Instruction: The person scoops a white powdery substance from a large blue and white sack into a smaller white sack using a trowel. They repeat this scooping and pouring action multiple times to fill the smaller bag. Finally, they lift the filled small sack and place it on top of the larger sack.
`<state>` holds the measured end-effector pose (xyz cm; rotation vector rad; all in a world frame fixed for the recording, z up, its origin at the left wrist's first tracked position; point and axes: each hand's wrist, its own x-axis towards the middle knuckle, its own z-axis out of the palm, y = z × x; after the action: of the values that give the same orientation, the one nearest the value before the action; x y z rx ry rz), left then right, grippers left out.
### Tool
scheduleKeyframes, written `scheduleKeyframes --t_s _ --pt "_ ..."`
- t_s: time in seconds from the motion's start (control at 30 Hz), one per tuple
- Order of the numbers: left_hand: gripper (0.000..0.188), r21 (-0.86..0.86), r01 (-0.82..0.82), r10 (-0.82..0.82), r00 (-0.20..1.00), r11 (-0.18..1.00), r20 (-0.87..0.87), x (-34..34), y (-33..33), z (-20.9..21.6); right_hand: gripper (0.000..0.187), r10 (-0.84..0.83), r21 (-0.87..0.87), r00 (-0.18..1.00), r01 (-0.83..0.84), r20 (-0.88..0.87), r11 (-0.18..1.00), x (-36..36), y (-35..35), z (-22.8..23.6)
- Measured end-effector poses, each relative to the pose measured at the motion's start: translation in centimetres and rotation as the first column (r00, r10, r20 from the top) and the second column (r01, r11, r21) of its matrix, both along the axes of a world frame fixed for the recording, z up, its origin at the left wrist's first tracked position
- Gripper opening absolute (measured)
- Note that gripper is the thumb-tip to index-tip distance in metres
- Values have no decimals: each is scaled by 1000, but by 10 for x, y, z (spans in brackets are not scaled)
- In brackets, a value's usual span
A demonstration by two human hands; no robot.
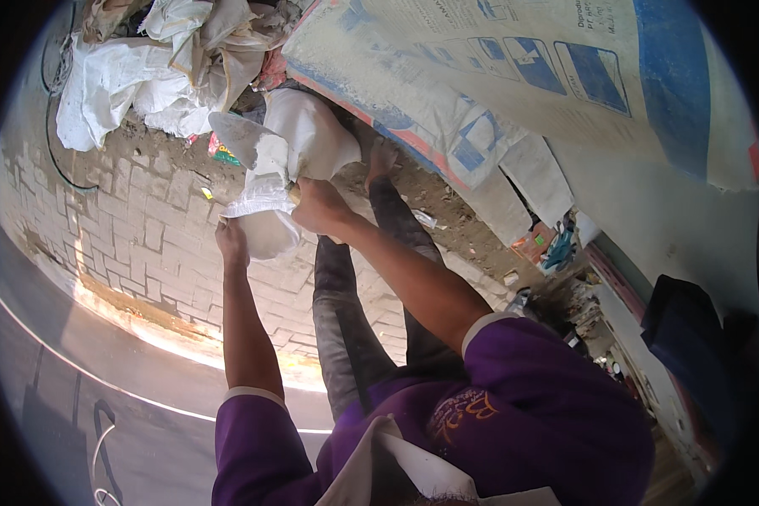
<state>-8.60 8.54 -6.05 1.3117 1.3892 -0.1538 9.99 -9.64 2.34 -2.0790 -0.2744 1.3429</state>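
My left hand is closed on the rim of a white plastic sack, whose open mouth faces me. Pale grey material shows in the mouth. My right hand is closed at the sack's right side around a short light-brown handle, one end of which sticks out below the fist. Beyond the hands, a grey, rounded flat blade lies over the sack; I cannot tell whether it joins the handle. A fuller white sack rests just behind, near my bare foot.
Crumpled white sacks are heaped at the far left on the paving. A large printed blue and white sheet slants along the right. Litter and a dark box-like thing stand at the right; a grey road runs at the left.
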Motion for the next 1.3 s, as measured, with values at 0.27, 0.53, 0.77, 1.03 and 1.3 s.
scheduleKeyframes --t_s 0.27,0.53,0.77,1.03,1.3 --pt "43 35 -4 -2 986 999 168 61 -63 52 31 3 -24 997 -1 83 1000 69 -51 38" --pt "36 -41 -265 268 960 963 82 40 -46 69 25 159 10 984 -159 -78 987 23 -27 68" --pt "41 25 -76 74 993 997 89 61 -67 76 30 182 -101 978 -172 101 980 76 -66 51" --pt "55 183 263 -255 965 947 -68 130 -19 30 37 299 -264 835 -192 462 945 144 -44 42" --pt "48 -140 -117 132 986 983 103 127 -21 11 39 -65 170 997 58 35 984 45 -33 18"
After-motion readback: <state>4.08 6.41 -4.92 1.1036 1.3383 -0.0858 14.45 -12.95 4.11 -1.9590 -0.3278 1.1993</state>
